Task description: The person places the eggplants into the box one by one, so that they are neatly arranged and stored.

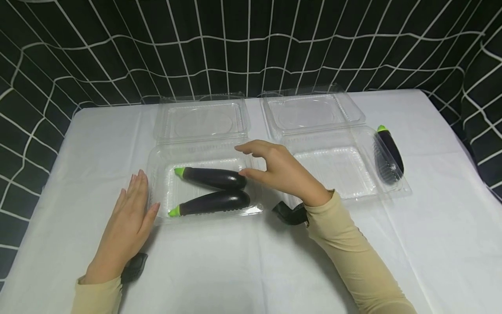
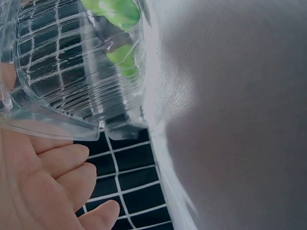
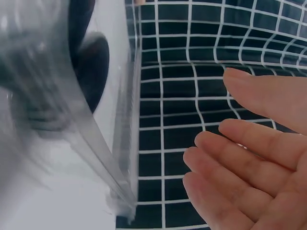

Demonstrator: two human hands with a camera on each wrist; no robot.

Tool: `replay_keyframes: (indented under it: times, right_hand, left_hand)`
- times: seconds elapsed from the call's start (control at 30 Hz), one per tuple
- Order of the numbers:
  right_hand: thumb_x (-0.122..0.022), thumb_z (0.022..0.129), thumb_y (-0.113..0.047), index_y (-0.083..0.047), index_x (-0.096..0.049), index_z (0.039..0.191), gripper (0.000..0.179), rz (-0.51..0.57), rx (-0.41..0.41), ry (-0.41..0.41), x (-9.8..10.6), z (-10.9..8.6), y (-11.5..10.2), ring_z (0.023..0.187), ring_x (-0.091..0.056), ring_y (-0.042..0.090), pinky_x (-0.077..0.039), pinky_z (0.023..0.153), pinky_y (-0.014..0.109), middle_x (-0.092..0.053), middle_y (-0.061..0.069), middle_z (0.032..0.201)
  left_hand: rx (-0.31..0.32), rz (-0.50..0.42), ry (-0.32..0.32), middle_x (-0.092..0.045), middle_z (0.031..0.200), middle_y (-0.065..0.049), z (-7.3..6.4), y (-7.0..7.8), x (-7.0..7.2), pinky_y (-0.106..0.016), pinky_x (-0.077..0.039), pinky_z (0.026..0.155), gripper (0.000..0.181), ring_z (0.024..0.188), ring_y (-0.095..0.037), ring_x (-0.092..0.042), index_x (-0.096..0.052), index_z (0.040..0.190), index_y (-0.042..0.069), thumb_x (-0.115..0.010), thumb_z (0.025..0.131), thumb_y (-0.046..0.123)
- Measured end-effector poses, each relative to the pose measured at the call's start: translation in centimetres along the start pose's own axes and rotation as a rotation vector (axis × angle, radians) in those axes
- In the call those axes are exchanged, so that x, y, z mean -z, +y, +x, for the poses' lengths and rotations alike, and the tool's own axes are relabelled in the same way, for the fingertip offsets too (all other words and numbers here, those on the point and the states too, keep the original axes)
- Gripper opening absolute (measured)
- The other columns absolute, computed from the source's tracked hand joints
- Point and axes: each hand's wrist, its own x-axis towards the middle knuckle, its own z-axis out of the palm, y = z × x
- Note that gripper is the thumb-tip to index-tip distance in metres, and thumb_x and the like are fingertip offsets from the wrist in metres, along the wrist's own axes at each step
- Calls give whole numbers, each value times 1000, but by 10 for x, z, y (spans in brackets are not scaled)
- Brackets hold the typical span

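Two dark eggplants with green stem ends lie side by side in the base of the left clear plastic container (image 1: 204, 220): an upper eggplant (image 1: 213, 177) and a lower eggplant (image 1: 215, 202). My left hand (image 1: 131, 213) is at that container's left wall, fingers straight; in the left wrist view its fingertips show just beyond the container's rim (image 2: 53, 132). Over the container's right end hovers my right hand (image 1: 274, 168), thumb and fingers spread apart, the thumb overlapping the upper eggplant's blunt end. Nothing is held in it, and the right wrist view shows its bare palm (image 3: 259, 177).
A second clear container (image 1: 333, 174) stands open to the right, with nothing in its base. Both lids, the left lid (image 1: 201, 120) and the right lid (image 1: 313, 111), lean back behind. Another eggplant (image 1: 390, 148) lies at the far right. A black gridded cloth (image 1: 251, 48) surrounds the white table.
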Motion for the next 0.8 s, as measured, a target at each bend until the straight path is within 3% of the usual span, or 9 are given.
replay_keyframes:
  times: [0.2,0.33,0.47,0.63,0.8]
  right_hand:
    - [-71,84,-10,3,-61,120,40,24,-31,52,17,0,5,108,-59,25,-47,92,32,-62,13,121]
    - [-69,85,-10,3,-61,119,37,45,-90,58,27,4,10,107,-60,26,-47,91,33,-63,14,119]
    - [-67,87,-9,3,-62,118,34,64,-141,44,36,14,16,103,-62,28,-48,92,34,-64,15,116]
    - [-65,87,-8,4,-63,115,30,63,-191,23,45,31,29,101,-63,28,-49,90,35,-65,17,113]
    - [-65,87,-9,4,-64,113,29,60,-265,-5,49,50,50,99,-63,26,-50,84,35,-66,17,109]
  left_hand:
    - [29,-88,8,-20,152,-23,2,1,3,-48,-17,113,62,140,-35,-18,-19,146,-9,-44,101,26]
    - [99,-189,32,-24,151,-20,2,-2,7,-47,-21,112,57,138,-36,-24,-25,146,-4,-46,100,23]
    - [178,-246,58,-37,145,-22,7,-10,15,-54,-31,104,50,129,-43,-37,-37,142,-2,-48,100,23]
    - [270,-310,-14,-50,133,-25,24,-23,30,-58,-39,95,44,118,-46,-47,-48,133,-3,-46,100,27]
    - [318,-422,-123,-56,128,-21,51,-39,36,-51,-38,100,48,118,-33,-53,-50,131,-4,-45,101,33]
